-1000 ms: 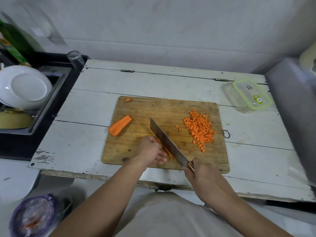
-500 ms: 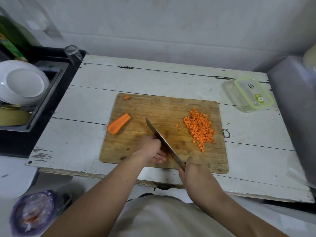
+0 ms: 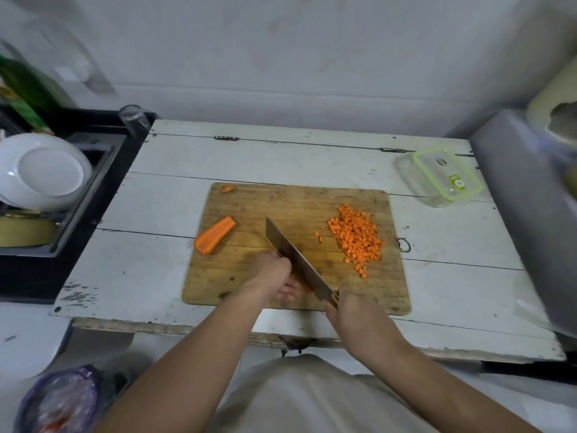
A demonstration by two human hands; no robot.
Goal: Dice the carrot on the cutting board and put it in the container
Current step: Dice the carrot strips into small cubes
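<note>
Carrot strips [image 3: 304, 284], mostly hidden, lie near the cutting board's [image 3: 290, 204] near edge, curled left hand [image 3: 274, 275] holding them beside the cleaver [image 3: 296, 260] gripped by the right hand [image 3: 352, 310], blade running diagonally away.

The person's two forearms are bare from the bottom edge of the view up to the wrists; no sleeve, cuff, watch, bracelet or glove shows on either one. The left grip [image 3: 274, 276] and the right grip [image 3: 352, 310] are both ungloved, and no ring can be made out on the fingers that show. Below and between the two grips, at the lower middle of the view, lies a stretch of plain light beige cloth [image 3: 299, 398], a garment over the torso or lap. It has a smooth, rounded outline, with no print, buttons, seam or pocket visible. Which kind of garment it is cannot be told.
</note>
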